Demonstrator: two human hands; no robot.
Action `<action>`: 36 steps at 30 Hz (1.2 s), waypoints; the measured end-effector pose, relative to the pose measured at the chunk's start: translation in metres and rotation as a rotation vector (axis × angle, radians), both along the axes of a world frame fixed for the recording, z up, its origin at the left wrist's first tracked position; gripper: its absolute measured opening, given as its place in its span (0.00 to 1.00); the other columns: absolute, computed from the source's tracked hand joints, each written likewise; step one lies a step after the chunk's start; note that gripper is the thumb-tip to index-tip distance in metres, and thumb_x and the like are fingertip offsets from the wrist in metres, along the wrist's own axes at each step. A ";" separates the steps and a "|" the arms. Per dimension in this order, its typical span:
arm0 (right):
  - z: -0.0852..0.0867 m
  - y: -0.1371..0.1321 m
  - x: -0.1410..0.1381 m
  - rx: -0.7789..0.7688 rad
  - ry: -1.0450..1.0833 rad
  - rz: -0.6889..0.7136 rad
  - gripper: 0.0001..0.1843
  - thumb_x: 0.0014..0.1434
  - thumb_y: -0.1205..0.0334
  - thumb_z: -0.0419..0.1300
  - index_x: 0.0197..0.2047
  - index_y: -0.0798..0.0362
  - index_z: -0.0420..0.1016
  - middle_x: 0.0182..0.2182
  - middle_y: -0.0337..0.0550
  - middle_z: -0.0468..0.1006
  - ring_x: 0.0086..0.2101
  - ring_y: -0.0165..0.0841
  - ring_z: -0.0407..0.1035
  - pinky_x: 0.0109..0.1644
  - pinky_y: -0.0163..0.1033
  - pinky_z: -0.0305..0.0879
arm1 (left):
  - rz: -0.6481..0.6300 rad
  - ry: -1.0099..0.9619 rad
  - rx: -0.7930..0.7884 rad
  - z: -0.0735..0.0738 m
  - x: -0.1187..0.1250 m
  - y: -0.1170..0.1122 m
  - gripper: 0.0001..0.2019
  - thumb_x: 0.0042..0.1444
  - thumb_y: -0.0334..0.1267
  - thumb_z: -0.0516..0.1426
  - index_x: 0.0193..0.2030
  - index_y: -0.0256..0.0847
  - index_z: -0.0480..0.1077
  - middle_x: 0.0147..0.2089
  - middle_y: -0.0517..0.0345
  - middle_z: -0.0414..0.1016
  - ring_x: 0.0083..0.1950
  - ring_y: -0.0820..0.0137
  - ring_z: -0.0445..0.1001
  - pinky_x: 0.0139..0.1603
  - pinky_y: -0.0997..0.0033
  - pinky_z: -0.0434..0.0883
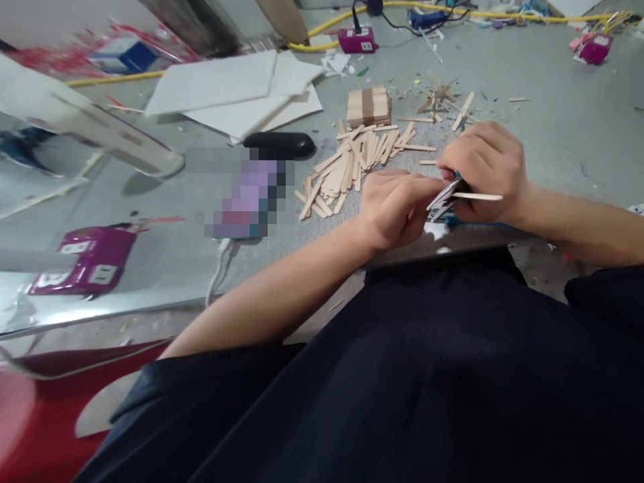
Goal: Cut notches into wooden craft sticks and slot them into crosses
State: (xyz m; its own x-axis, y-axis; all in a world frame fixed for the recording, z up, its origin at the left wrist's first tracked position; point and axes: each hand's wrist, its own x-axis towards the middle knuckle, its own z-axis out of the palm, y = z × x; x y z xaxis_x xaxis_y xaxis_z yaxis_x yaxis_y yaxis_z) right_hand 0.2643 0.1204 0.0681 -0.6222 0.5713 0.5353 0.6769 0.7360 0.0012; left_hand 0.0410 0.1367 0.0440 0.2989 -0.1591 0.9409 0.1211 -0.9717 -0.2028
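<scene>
My right hand [486, 168] is closed around a bladed metal tool [443, 196], which looks like scissors; its handles are mostly hidden in my fingers, with a bit of blue showing. A pale wooden craft stick [480, 196] crosses at the blades and juts out to the right below my right hand. My left hand [395, 204] is closed, its fingertips pressed together at the blades, where the stick's left end is hidden. Just beyond my left hand lies a loose pile of craft sticks [347, 168]. Behind the pile stands a banded bundle of sticks [368, 106].
A phone [249, 198], blurred out, lies left with a white cable, near a black case [280, 144]. White boards [216, 87] lie behind. Purple power sockets [85, 258] sit on the left. Joined sticks [440, 96] lie beyond my right hand. The table edge runs below my hands.
</scene>
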 end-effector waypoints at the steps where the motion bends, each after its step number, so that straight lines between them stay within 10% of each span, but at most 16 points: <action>1: -0.001 0.001 0.001 0.002 0.007 0.001 0.27 0.84 0.32 0.51 0.55 0.43 0.82 0.49 0.49 0.88 0.57 0.49 0.81 0.69 0.65 0.75 | -0.034 0.008 -0.012 0.001 0.000 -0.001 0.18 0.84 0.45 0.55 0.73 0.47 0.76 0.37 0.60 0.89 0.25 0.73 0.83 0.25 0.75 0.75; 13: -0.015 0.045 0.044 0.131 0.306 0.096 0.41 0.78 0.16 0.45 0.43 0.38 0.85 0.30 0.39 0.72 0.40 0.42 0.80 0.52 0.62 0.80 | -0.286 0.174 -0.372 0.023 -0.001 -0.033 0.06 0.76 0.36 0.65 0.54 0.52 0.84 0.44 0.60 0.91 0.38 0.68 0.93 0.36 0.73 0.85; 21: -0.014 0.056 0.040 0.208 -0.101 0.135 0.35 0.85 0.29 0.44 0.59 0.40 0.86 0.35 0.41 0.82 0.45 0.45 0.83 0.59 0.67 0.80 | -0.239 0.169 -0.572 0.014 -0.005 -0.042 0.06 0.79 0.42 0.63 0.55 0.48 0.83 0.42 0.57 0.90 0.35 0.70 0.88 0.37 0.72 0.86; 36: 0.027 -0.030 0.000 -0.034 -0.119 -0.165 0.30 0.84 0.42 0.53 0.81 0.43 0.68 0.52 0.43 0.91 0.51 0.44 0.84 0.58 0.47 0.80 | -0.199 -0.065 -0.824 -0.012 -0.009 -0.020 0.22 0.67 0.61 0.76 0.56 0.47 0.86 0.41 0.57 0.91 0.33 0.70 0.88 0.34 0.72 0.87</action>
